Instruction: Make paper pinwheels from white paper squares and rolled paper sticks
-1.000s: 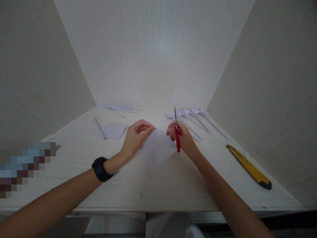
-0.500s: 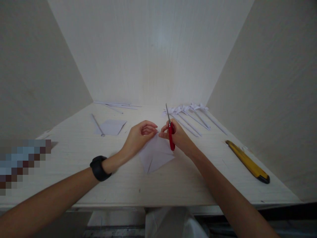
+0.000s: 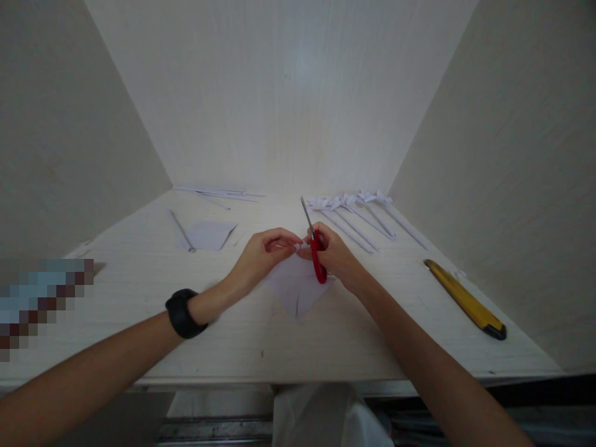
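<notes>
A white paper square [image 3: 295,285] with a slit at its near corner hangs between my two hands over the table. My left hand [image 3: 272,245], below a black wristband, pinches the paper's far edge between thumb and fingers. My right hand [image 3: 328,248] is closed too, its fingertips at the same edge close to the left ones. Red-handled scissors [image 3: 319,257] rest in my right hand, blades pointing up and away. The exact grip at the fingertips is partly hidden by the fingers.
White paper pinwheels on rolled sticks [image 3: 354,217] lie at the back right. A yellow box cutter [image 3: 465,300] lies at the right. Thin paper sticks [image 3: 218,195] lie at the back left, nearer a paper sheet [image 3: 209,236] and a single stick [image 3: 181,231]. Walls [image 3: 298,93] enclose the table.
The paper has turned, so its slit corner now points toward me. My right hand has come closer to my left, and the scissors have tilted further left.
</notes>
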`<action>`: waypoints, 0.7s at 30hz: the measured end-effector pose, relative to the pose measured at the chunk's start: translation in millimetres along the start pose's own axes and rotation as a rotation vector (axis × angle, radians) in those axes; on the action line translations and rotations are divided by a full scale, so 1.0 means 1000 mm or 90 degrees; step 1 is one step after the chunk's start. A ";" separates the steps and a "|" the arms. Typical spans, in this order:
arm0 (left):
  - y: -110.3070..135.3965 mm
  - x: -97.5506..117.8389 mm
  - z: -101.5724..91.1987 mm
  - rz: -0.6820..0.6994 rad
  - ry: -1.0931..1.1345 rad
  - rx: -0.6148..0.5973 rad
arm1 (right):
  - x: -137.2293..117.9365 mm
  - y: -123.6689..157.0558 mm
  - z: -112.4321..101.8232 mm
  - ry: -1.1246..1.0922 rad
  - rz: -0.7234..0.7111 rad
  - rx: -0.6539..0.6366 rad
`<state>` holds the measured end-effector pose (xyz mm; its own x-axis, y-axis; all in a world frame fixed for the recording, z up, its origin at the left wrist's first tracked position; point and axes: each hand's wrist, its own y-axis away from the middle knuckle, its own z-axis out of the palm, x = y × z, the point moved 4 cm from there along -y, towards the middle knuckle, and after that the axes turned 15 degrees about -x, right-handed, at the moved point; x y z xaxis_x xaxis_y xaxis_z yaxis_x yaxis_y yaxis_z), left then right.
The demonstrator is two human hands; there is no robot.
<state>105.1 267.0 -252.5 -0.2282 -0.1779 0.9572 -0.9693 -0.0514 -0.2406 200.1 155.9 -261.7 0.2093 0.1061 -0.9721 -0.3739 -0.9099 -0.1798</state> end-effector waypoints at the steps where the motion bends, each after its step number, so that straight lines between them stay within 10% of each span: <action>1: 0.000 0.000 0.000 0.000 0.001 -0.005 | 0.000 0.001 0.000 -0.009 0.000 -0.004; 21: 0.000 -0.001 0.000 -0.053 0.021 -0.004 | -0.003 0.003 0.001 -0.041 0.021 -0.020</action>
<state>105.3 267.3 -253.5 -0.1502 -0.1402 0.9787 -0.9854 -0.0585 -0.1596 197.4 153.2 -259.8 0.1379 0.0999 -0.9854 -0.3515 -0.9252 -0.1430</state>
